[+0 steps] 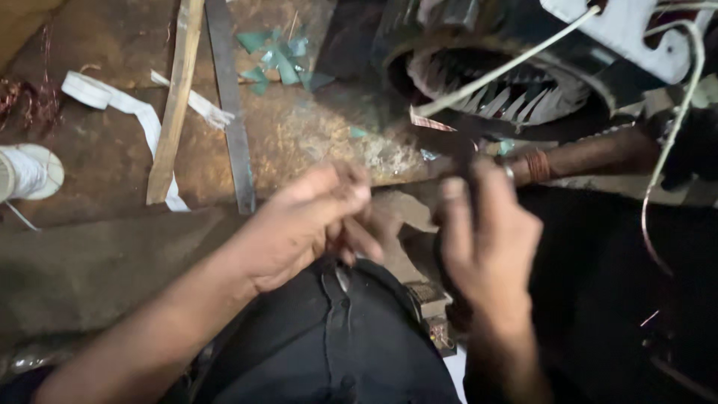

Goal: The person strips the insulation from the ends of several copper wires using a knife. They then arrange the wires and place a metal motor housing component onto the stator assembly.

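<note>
My left hand (314, 221) hovers over my lap with its fingers curled in; what it pinches is blurred. My right hand (486, 232) is raised beside it, fingers closed around a dark thin object that runs up toward a strip of pinkish insulating paper (432, 123). Just beyond the hands lies a motor stator (516, 82) with white slot liners showing inside its dark bore. A white sleeved wire (516, 63) crosses the stator's mouth. A copper-wrapped rusty rod (583, 155) lies to the right of my right hand.
On the worn brown bench lie a wooden stick (173, 101), a flat metal bar (232, 112), white cloth tape (123, 105), green paper scraps (277, 60) and a white tape roll (26, 172) at the left edge. A copper wire (651, 217) hangs at right.
</note>
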A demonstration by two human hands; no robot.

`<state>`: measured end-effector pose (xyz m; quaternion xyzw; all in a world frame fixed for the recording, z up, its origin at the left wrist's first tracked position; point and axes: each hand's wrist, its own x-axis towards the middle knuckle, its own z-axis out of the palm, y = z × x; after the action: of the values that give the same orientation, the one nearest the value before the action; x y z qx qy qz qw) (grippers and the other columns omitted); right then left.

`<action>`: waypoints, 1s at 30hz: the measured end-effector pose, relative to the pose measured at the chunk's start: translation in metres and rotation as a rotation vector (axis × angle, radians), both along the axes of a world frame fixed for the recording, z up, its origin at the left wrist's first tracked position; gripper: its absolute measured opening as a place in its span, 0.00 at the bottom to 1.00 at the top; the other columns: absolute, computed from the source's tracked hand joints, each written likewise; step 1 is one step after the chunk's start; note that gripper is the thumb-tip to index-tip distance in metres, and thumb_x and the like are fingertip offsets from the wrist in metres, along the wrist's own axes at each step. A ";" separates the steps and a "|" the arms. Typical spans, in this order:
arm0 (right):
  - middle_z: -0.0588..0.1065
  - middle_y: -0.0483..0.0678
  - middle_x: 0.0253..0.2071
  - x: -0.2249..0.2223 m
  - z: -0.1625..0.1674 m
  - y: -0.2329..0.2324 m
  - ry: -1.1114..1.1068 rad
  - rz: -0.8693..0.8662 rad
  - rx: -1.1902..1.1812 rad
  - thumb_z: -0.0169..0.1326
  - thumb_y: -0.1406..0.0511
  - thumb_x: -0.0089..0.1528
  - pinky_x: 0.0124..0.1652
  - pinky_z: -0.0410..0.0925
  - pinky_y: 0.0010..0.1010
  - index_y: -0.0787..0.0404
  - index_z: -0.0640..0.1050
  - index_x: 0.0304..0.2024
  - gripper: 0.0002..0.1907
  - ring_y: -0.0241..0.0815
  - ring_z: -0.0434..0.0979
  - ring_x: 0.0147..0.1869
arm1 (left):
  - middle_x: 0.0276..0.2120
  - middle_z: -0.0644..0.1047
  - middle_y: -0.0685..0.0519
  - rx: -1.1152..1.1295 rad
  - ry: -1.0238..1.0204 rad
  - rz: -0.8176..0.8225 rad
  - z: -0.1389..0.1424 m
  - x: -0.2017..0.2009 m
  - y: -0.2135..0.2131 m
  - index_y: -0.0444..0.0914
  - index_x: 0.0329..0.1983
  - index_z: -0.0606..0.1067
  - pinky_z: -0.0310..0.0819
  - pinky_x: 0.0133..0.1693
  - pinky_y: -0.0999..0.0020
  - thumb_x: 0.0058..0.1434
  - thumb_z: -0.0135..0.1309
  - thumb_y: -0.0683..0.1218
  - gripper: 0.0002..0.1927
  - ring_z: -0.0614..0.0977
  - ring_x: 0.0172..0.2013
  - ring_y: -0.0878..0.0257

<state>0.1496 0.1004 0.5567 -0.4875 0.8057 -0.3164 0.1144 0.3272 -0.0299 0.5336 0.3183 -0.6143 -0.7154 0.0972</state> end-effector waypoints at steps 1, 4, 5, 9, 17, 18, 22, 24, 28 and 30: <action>0.79 0.51 0.33 -0.002 0.008 0.001 -0.023 0.015 -0.052 0.52 0.68 0.73 0.32 0.72 0.28 0.65 0.73 0.55 0.09 0.43 0.83 0.31 | 0.41 0.84 0.44 -0.073 0.061 0.039 0.006 0.006 -0.001 0.42 0.50 0.73 0.81 0.36 0.73 0.74 0.46 0.45 0.07 0.88 0.31 0.67; 0.79 0.52 0.35 0.000 0.023 -0.005 0.144 0.091 -0.177 0.52 0.69 0.72 0.29 0.70 0.30 0.66 0.73 0.51 0.07 0.45 0.79 0.29 | 0.53 0.82 0.47 -0.312 0.268 0.152 0.026 0.025 -0.007 0.41 0.49 0.72 0.83 0.36 0.77 0.76 0.46 0.44 0.05 0.89 0.33 0.71; 0.79 0.55 0.34 0.005 0.022 -0.009 0.345 0.138 -0.184 0.54 0.71 0.68 0.28 0.69 0.33 0.68 0.75 0.49 0.08 0.48 0.78 0.27 | 0.52 0.82 0.47 -0.790 0.104 0.025 0.034 0.032 -0.009 0.43 0.48 0.73 0.80 0.32 0.76 0.71 0.48 0.45 0.06 0.86 0.29 0.69; 0.72 0.53 0.23 0.027 0.005 -0.025 0.387 0.453 -0.039 0.63 0.64 0.57 0.28 0.66 0.45 0.63 0.76 0.40 0.13 0.55 0.76 0.26 | 0.47 0.82 0.45 -1.761 -0.311 -0.309 0.050 0.039 -0.009 0.44 0.42 0.75 0.75 0.24 0.73 0.59 0.52 0.44 0.08 0.80 0.21 0.68; 0.75 0.54 0.32 0.015 -0.017 -0.023 0.038 0.425 -0.102 0.59 0.68 0.63 0.34 0.71 0.39 0.61 0.75 0.43 0.08 0.54 0.80 0.34 | 0.42 0.81 0.49 -1.622 -0.360 -0.265 0.051 0.028 0.005 0.45 0.43 0.75 0.75 0.29 0.71 0.56 0.52 0.46 0.12 0.82 0.27 0.64; 0.75 0.54 0.33 0.015 -0.019 -0.023 -0.033 0.482 -0.103 0.58 0.68 0.63 0.34 0.72 0.38 0.61 0.75 0.43 0.08 0.54 0.80 0.35 | 0.41 0.81 0.50 -1.603 -0.387 -0.264 0.053 0.026 0.008 0.46 0.43 0.75 0.74 0.29 0.70 0.56 0.51 0.47 0.11 0.83 0.28 0.63; 0.75 0.54 0.31 0.022 -0.029 -0.021 0.014 0.254 -0.103 0.59 0.69 0.65 0.34 0.71 0.39 0.62 0.74 0.40 0.05 0.53 0.80 0.33 | 0.39 0.79 0.51 -1.495 -0.558 -0.267 0.064 0.016 0.024 0.42 0.49 0.75 0.73 0.40 0.64 0.64 0.50 0.46 0.11 0.82 0.40 0.59; 0.75 0.55 0.30 0.026 -0.033 -0.011 0.004 0.489 -0.066 0.62 0.67 0.62 0.34 0.70 0.41 0.62 0.75 0.40 0.09 0.57 0.79 0.34 | 0.38 0.80 0.50 -1.536 -0.723 -0.239 0.072 0.006 0.029 0.43 0.42 0.75 0.71 0.50 0.60 0.60 0.50 0.48 0.10 0.81 0.46 0.56; 0.77 0.51 0.31 0.015 -0.037 0.021 -0.054 0.248 -0.353 0.51 0.70 0.68 0.33 0.71 0.30 0.67 0.74 0.44 0.05 0.45 0.78 0.30 | 0.49 0.80 0.44 -1.754 -0.672 0.029 0.095 -0.010 0.038 0.38 0.47 0.76 0.65 0.61 0.58 0.55 0.49 0.53 0.20 0.77 0.56 0.51; 0.76 0.45 0.25 0.008 -0.039 0.033 -0.164 0.029 -0.396 0.46 0.67 0.72 0.28 0.68 0.23 0.68 0.73 0.43 0.09 0.33 0.74 0.22 | 0.53 0.79 0.42 -1.675 -0.634 0.091 0.106 -0.018 0.040 0.37 0.42 0.75 0.67 0.61 0.55 0.61 0.48 0.59 0.22 0.77 0.59 0.49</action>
<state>0.1576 0.1338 0.5174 -0.4845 0.7089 -0.5054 0.0858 0.3091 0.0102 0.6397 0.3495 -0.9199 0.0935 0.1517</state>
